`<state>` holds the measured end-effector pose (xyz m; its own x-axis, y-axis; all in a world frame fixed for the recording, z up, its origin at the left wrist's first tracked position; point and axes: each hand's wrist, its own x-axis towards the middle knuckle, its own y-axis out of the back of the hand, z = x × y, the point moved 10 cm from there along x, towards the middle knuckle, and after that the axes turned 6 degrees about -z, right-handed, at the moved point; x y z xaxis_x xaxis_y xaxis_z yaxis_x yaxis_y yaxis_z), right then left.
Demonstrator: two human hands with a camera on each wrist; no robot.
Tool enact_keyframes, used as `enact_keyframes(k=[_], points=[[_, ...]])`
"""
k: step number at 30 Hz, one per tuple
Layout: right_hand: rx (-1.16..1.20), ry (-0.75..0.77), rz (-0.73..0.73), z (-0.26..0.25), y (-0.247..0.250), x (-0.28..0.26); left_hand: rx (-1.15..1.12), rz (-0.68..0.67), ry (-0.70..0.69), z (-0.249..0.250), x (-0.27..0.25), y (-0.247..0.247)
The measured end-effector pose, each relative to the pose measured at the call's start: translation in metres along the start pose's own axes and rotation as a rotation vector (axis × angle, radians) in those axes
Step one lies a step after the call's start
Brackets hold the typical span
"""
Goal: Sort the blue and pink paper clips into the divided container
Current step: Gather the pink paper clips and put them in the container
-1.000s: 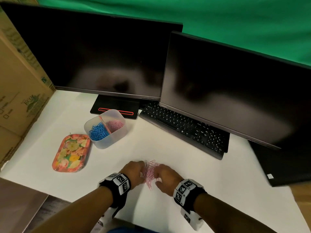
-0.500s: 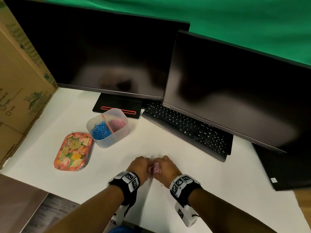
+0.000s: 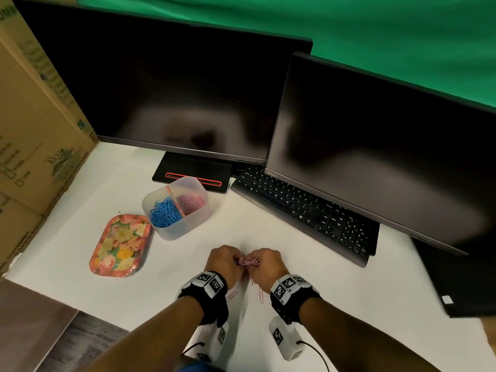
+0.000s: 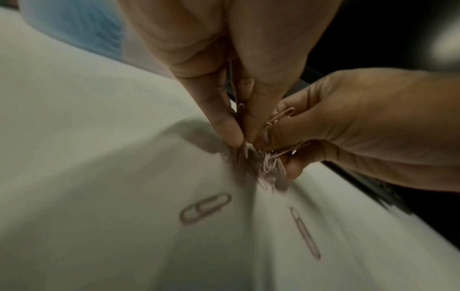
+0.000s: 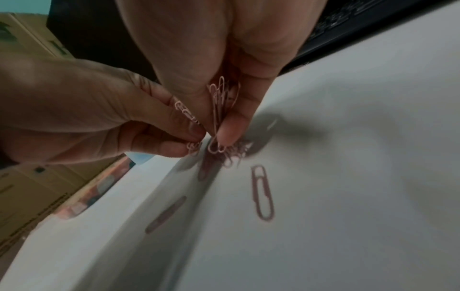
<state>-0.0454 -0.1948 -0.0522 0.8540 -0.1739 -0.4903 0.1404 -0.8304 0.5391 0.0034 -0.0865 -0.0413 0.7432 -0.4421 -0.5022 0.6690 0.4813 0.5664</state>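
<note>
Both hands meet near the table's front edge over a bunch of pink paper clips [image 3: 249, 262]. My left hand [image 3: 228, 260] pinches some of the pink clips [image 4: 242, 145] between thumb and fingers. My right hand [image 3: 261, 261] grips a bundle of pink clips [image 5: 220, 98]. Loose pink clips lie on the white table below the hands, one [image 4: 205, 207] to the left and one [image 5: 261, 192] to the right. The clear divided container [image 3: 197, 218] stands further back to the left, with blue clips [image 3: 165, 212] in its left half and pink clips [image 3: 192, 201] in its right half.
A flowered oval tray [image 3: 120, 245] lies left of the container. Two dark monitors [image 3: 174, 89] and a black keyboard [image 3: 303, 210] fill the back and right. Cardboard boxes [image 3: 35, 130] wall off the left side.
The spread pile of pink clips has been gathered into both hands, which closed together and lifted slightly off the table. A few clips stayed on the table.
</note>
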Motion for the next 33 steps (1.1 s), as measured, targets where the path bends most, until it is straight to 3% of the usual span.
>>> enact_keyframes(k=[4,8,15,20,24,29,33], points=[[0.01,0.035,0.015,-0.026,0.015,0.003,-0.056,0.065,-0.026,0.006,0.0,0.027],[-0.001,0.146,0.065,-0.082,0.035,0.015,-0.044,0.179,-0.107,0.027,-0.004,0.086],[-0.157,0.282,0.069,-0.193,0.043,0.063,0.003,0.361,0.01,0.018,0.013,0.19],[-0.322,0.145,0.009,-0.204,0.02,0.105,0.038,0.306,0.18,-0.009,0.037,0.205],[-0.344,0.098,-0.033,-0.204,0.013,0.12,0.094,0.274,0.226,-0.015,0.05,0.204],[-0.333,0.137,-0.04,-0.209,0.019,0.115,0.097,0.296,0.205,-0.013,0.052,0.209],[-0.185,0.183,0.06,-0.186,0.051,0.096,0.122,0.298,0.08,0.003,0.043,0.206]])
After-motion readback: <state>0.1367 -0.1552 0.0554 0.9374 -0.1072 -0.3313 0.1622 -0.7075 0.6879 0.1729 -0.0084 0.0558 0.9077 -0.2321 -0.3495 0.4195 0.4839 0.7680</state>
